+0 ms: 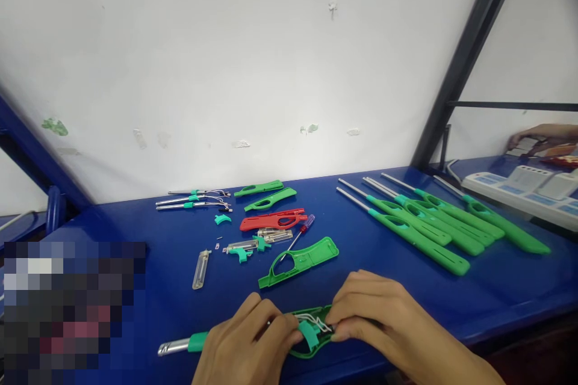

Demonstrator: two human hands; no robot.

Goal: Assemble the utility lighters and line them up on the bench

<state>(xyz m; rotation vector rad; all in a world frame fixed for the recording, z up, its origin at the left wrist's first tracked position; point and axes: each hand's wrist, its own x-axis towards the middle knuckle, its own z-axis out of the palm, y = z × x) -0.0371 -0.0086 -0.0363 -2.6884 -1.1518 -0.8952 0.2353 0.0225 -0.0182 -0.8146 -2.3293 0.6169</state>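
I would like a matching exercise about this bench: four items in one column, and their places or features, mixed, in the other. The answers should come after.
Column 1
1. Screwdriver
2. Red shell
3. Long-tube lighters
4. Left hand and right hand

Column 2
A. Just in front of two green shells
B. At the open shell nearest the front edge
C. Has a purple and red handle
D. Grouped on the right side of the table

Pairs: 1-C, 2-A, 3-D, 4-B
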